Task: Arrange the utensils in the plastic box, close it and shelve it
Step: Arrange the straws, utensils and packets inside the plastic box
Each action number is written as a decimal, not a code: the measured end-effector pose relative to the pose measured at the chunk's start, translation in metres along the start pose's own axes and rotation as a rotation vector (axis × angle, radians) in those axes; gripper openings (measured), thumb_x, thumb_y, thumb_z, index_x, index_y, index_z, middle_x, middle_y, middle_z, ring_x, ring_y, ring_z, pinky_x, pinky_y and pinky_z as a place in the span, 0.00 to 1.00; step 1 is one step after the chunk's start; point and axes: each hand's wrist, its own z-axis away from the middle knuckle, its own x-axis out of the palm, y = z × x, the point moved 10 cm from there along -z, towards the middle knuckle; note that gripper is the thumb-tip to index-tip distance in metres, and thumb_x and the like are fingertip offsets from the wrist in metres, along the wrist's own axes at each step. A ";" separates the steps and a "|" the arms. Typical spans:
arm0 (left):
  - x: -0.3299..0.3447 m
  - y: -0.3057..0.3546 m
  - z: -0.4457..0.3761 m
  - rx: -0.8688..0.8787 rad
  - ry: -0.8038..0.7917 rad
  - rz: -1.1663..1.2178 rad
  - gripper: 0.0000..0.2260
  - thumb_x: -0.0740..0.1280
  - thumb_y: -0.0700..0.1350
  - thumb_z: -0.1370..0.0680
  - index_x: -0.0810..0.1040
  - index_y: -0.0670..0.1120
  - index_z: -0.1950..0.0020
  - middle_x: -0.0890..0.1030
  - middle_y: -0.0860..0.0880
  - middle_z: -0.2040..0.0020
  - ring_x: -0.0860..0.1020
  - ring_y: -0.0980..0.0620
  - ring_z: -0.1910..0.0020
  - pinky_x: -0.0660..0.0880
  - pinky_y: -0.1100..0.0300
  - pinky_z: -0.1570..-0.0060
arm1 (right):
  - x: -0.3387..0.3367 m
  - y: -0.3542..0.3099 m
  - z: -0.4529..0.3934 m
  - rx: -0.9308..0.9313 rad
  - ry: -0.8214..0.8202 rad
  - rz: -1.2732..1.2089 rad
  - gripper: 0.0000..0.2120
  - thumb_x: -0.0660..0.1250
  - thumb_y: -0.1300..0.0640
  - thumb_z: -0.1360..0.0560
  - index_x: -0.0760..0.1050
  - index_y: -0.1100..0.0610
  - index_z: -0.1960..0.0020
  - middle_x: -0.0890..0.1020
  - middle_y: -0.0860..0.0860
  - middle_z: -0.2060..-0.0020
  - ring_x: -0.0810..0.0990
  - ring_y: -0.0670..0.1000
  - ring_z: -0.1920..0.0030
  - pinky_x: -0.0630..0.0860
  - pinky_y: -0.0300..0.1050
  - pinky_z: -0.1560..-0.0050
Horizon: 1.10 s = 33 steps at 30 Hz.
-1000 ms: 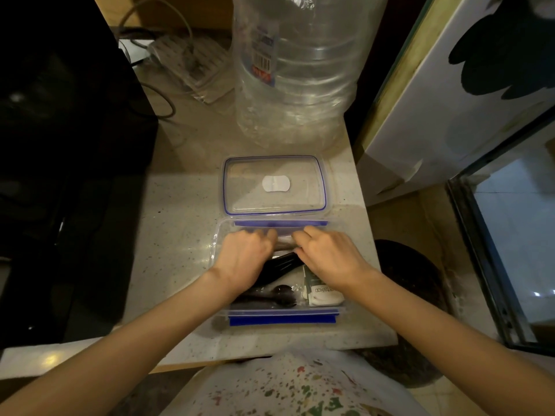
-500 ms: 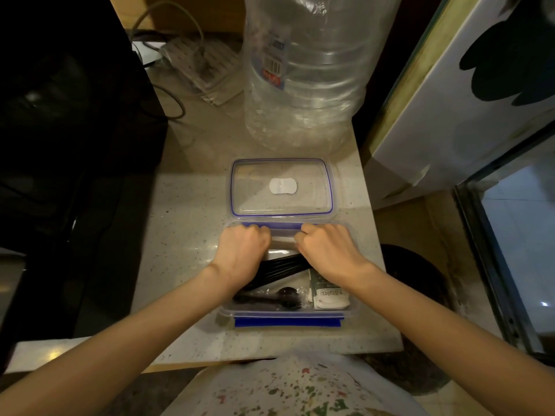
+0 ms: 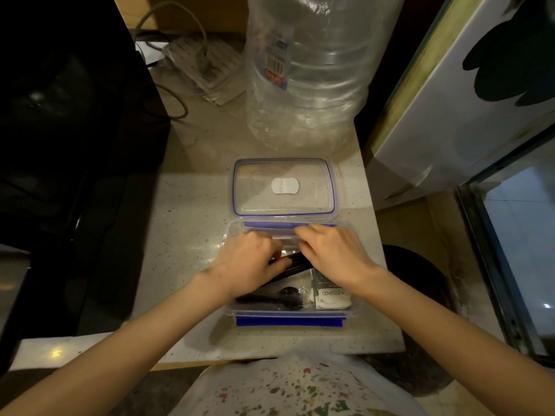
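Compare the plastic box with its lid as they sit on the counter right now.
The plastic box sits nearest the person and holds black utensils and a white packet; the lid lies flat beyond it with nothing on it. Both hands, left hand and right hand, reach into the box; neither touches the lid. The box shows solid blue clips, the lid a thin blue rim line. Both are clear rectangular plastic.
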 end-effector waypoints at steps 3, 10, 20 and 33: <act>0.006 0.003 0.006 0.006 -0.086 0.050 0.13 0.66 0.54 0.26 0.80 0.46 0.50 0.80 0.47 0.53 0.78 0.47 0.54 0.76 0.54 0.55 | -0.005 0.000 0.008 -0.051 -0.118 -0.114 0.10 0.63 0.53 0.24 0.79 0.53 0.46 0.82 0.49 0.54 0.80 0.49 0.56 0.77 0.46 0.56; 0.016 -0.001 0.004 -0.037 -0.118 -0.021 0.09 0.62 0.45 0.24 0.81 0.45 0.50 0.81 0.45 0.51 0.78 0.46 0.51 0.77 0.52 0.50 | 0.016 -0.006 0.016 -0.100 -0.265 0.006 0.12 0.61 0.53 0.22 0.79 0.54 0.44 0.81 0.50 0.51 0.79 0.49 0.51 0.76 0.45 0.53; 0.023 -0.006 -0.003 -0.098 -0.160 -0.078 0.08 0.64 0.41 0.26 0.78 0.44 0.49 0.80 0.43 0.48 0.78 0.43 0.49 0.76 0.50 0.50 | 0.021 -0.002 0.011 -0.100 -0.225 0.245 0.04 0.73 0.62 0.34 0.80 0.56 0.61 0.80 0.51 0.67 0.78 0.51 0.67 0.62 0.41 0.73; 0.027 -0.011 0.004 -0.221 -0.104 -0.012 0.13 0.66 0.44 0.26 0.75 0.42 0.43 0.77 0.44 0.43 0.78 0.46 0.48 0.77 0.55 0.49 | 0.016 0.008 0.005 -0.023 -0.119 0.151 0.07 0.64 0.62 0.25 0.77 0.58 0.48 0.81 0.53 0.54 0.80 0.54 0.58 0.78 0.48 0.62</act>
